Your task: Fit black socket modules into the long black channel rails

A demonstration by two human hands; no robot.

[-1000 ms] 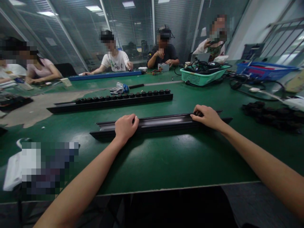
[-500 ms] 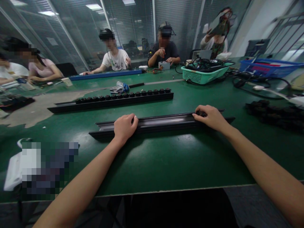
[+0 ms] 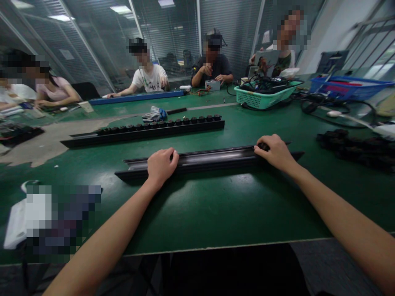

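1. Your left hand (image 3: 162, 166) is closing around the black channel (image 3: 216, 158), left of its middle, with the fingers curling over the far edge.
2. Your right hand (image 3: 274, 152) is pinching a small dark part (image 3: 263, 146) between thumb and fingers near the channel's right end; the hand is hiding much of that part, so you cannot tell its full shape.
3. The black channel is lying lengthwise across the green bench (image 3: 216, 222) in front of you, its open, shiny trough facing up.
4. Beyond it, a second channel (image 3: 148, 133) is resting roughly parallel, carrying a row of round black pieces (image 3: 185, 121); its left end is showing bare trough.
5. To the right of your right hand, a cluster of black pieces (image 3: 354, 150) is sitting on the bench.
6. Farther back, a green basket (image 3: 261, 100) is holding dark cables (image 3: 262, 85), and a blue basket (image 3: 348, 91) is standing to its right.
7. A crumpled glove (image 3: 156, 114) is lying just behind the second channel.
8. Across the bench, a person in a white shirt (image 3: 151, 80) is sitting behind a long blue bar (image 3: 138, 98).
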